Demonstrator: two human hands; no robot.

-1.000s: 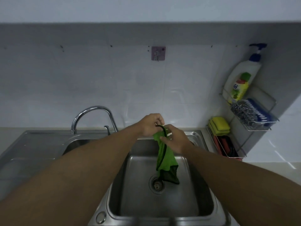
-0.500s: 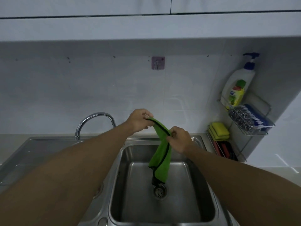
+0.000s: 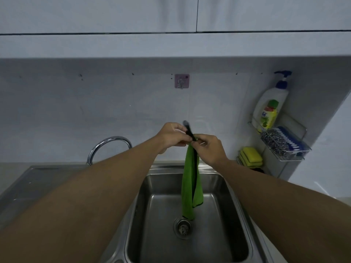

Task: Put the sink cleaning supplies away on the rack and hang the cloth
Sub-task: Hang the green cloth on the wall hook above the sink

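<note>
- Head view shows the supplies already on the rack [image 3: 284, 158]; hanging the cloth [image 3: 190, 186] looks like the step in hand; next, its black loop [image 3: 188, 128] must reach the hook [image 3: 182, 81] on the wall above.
- Left hand [image 3: 172, 136] and right hand [image 3: 208, 149] both pinch shut on the cloth's top, close together; the cloth dangles over the sink [image 3: 237, 215].

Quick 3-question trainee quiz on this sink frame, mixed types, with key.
1. True or false: the cloth already hangs on the hook.
2. What holds the cloth? A) left hand only B) right hand only C) both hands
3. Fill in: the soap bottle stands on the rack's ____ shelf.

Key: 1 false, it hangs from the hands over the sink; 2 C; 3 top.
</note>
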